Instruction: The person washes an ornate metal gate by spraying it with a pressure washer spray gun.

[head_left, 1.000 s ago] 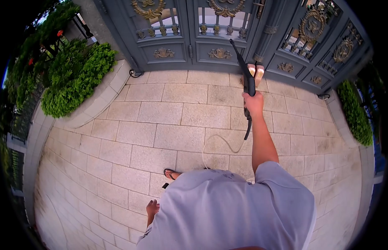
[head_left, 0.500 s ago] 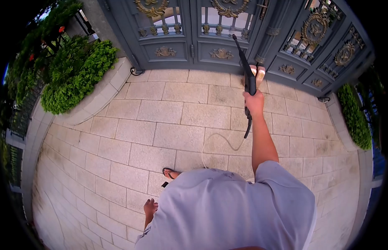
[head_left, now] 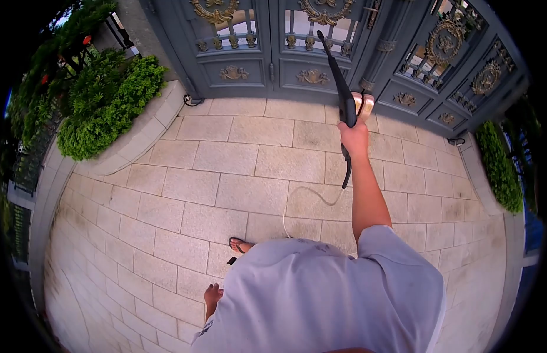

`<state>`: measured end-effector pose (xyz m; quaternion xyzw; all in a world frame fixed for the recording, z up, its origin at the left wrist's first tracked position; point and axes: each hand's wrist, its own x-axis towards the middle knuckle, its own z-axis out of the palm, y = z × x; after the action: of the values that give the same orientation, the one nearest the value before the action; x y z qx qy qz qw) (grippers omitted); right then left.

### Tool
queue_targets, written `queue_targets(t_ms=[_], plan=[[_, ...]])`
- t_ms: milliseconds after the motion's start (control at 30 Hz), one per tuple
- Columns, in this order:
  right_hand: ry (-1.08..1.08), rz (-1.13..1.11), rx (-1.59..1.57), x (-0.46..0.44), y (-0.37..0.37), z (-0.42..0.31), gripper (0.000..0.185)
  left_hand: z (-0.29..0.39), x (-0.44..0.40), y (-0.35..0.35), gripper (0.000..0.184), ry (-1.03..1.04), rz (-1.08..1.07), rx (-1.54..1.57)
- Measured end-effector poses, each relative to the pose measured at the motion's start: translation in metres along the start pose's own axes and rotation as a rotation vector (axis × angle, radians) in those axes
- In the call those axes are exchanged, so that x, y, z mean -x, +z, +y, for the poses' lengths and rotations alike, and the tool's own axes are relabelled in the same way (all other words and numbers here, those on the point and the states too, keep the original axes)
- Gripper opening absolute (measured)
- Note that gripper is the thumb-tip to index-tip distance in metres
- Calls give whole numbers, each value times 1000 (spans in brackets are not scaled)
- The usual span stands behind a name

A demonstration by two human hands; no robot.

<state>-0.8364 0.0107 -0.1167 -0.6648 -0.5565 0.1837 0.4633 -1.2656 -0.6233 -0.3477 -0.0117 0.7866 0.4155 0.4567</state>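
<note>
1. The handle of a black spray gun [head_left: 346, 109] is clasped by the right hand [head_left: 354, 136], its fingers wrapped closely around the grip.
2. From that hand, with twelve toward the top of the view, the long nozzle is pointed to eleven o'clock, tilted leftward; its tip is seen against openwork bars, and whether they are touched cannot be told.
3. A short black tube is hung below the grip toward six o'clock, and a pale hose [head_left: 297, 191] is looped across the ground at seven.
4. Just past twelve, close beyond the hand, a pinkish object [head_left: 369, 103] is partly hidden by the gun.
5. The left hand [head_left: 212, 295] is held low between seven and eight o'clock, well apart from the gun; whether anything is held in it cannot be told.
6. In nearly the same direction, a foot in a dark sandal [head_left: 240, 244] is planted on pale paving [head_left: 253, 191].
7. From ten to two o'clock, the scene is closed by a grey gate [head_left: 285, 67], decorated with gold wreaths [head_left: 217, 16].
8. At nine, green bushes [head_left: 109, 117] are bordered by a curved kerb [head_left: 153, 126]; just past three, a shrub [head_left: 502, 170] is seen.
</note>
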Motion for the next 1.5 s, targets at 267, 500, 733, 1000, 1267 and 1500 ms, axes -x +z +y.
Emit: queue_targets(t_ms=[267, 500, 733, 1000, 1267, 1500], plan=[[81, -92, -8, 12, 16, 7, 26, 13, 11, 12, 22, 94, 8, -127], [111, -125, 26, 7, 6, -15, 39, -77, -59, -37, 27, 642, 54, -737], [96, -152, 19, 11, 16, -1, 32, 27, 23, 12, 24, 25, 81, -79], [70, -111, -33, 11, 14, 0, 23, -25, -28, -9, 27, -53, -23, 8], [100, -124, -18, 18, 17, 15, 20, 35, 21, 4, 26, 31, 67, -158], [68, -97, -14, 15, 7, -9, 24, 3, -10, -11, 23, 96, 10, -222]])
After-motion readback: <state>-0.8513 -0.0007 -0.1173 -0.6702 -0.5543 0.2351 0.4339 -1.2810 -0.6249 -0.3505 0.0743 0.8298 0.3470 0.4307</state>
